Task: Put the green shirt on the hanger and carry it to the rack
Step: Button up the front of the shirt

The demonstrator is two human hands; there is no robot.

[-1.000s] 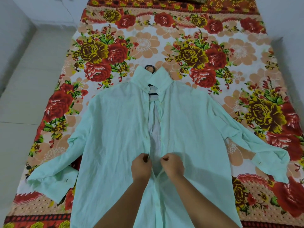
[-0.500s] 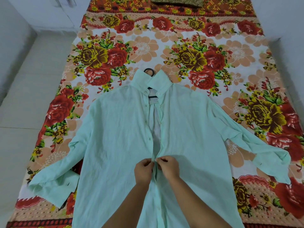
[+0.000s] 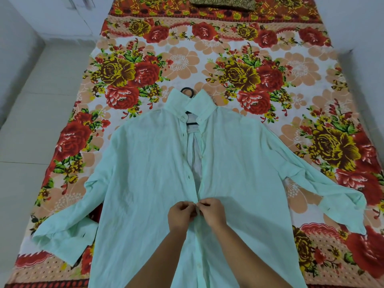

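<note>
The pale green shirt (image 3: pixel 145 173) lies face up on the flowered bedsheet, sleeves spread to both sides. A black hanger (image 3: pixel 188 91) is inside it; only its hook above the collar and a short piece at the neck opening show. My left hand (image 3: pixel 180 217) pinches the left front edge of the shirt at mid-chest. My right hand (image 3: pixel 213 214) pinches the right front edge, and the fingertips of both hands meet at the placket. Above them the front is parted; below them it is closed.
The flowered bedsheet (image 3: pixel 239 59) covers a mattress that runs away from me. A dark patterned cushion (image 3: pixel 222 3) lies at its far end. Pale floor tiles (image 3: pixel 31 121) are on the left and white walls on both sides.
My hands have drawn the two front edges of the shirt together until the fingertips touch. The gap in the shirt front has narrowed at the hands.
</note>
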